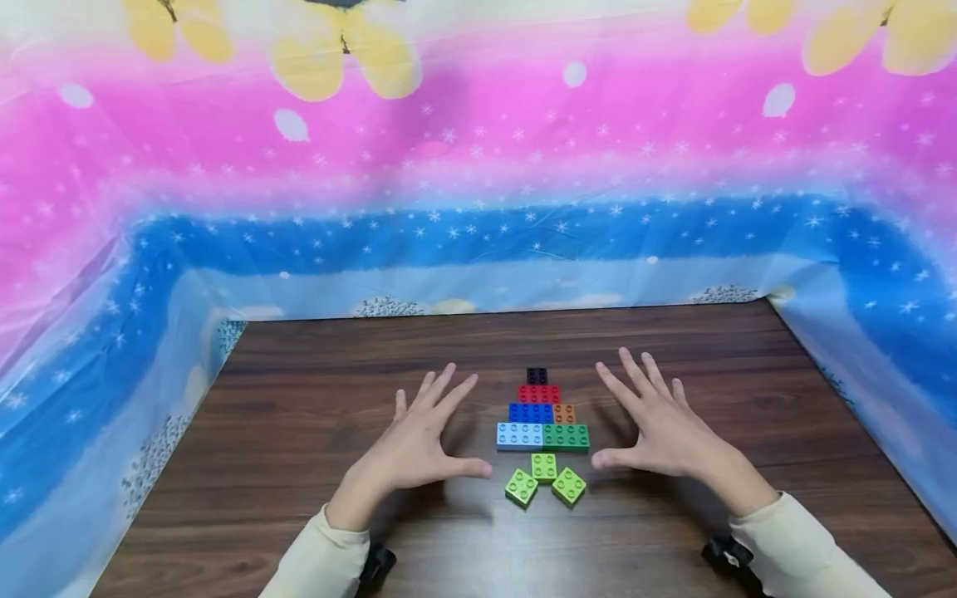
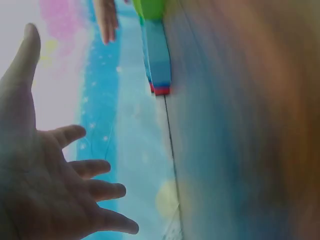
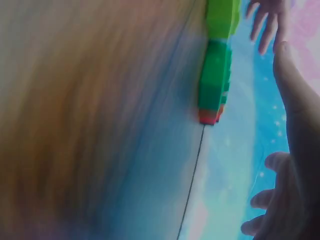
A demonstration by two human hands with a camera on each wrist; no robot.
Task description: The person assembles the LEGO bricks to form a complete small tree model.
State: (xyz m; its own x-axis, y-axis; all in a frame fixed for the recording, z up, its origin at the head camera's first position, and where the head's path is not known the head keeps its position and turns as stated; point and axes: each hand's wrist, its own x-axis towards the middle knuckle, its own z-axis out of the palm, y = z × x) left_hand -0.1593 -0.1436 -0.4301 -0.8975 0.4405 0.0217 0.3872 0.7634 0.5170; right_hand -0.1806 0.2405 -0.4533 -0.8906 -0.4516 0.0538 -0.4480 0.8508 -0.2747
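Toy building bricks lie studs up in rows on the table. Farthest is a black brick (image 1: 537, 376), then a red brick (image 1: 539, 394). Nearer comes a blue brick (image 1: 531, 413) beside an orange brick (image 1: 564, 414). A light blue brick (image 1: 519, 436) adjoins a green brick (image 1: 566, 436). Three lime bricks (image 1: 543, 468) sit closest to me, the front two turned at angles. My left hand (image 1: 413, 440) hovers left of the bricks, fingers spread, holding nothing. On the other side my right hand (image 1: 669, 432) is likewise spread, apart from the green brick.
The dark wood table (image 1: 299, 399) is walled at the back and sides by a pink and blue patterned cloth (image 1: 478, 232). A black strap piece (image 1: 377, 565) shows at the left wrist, another black strap piece (image 1: 727, 552) at the right.
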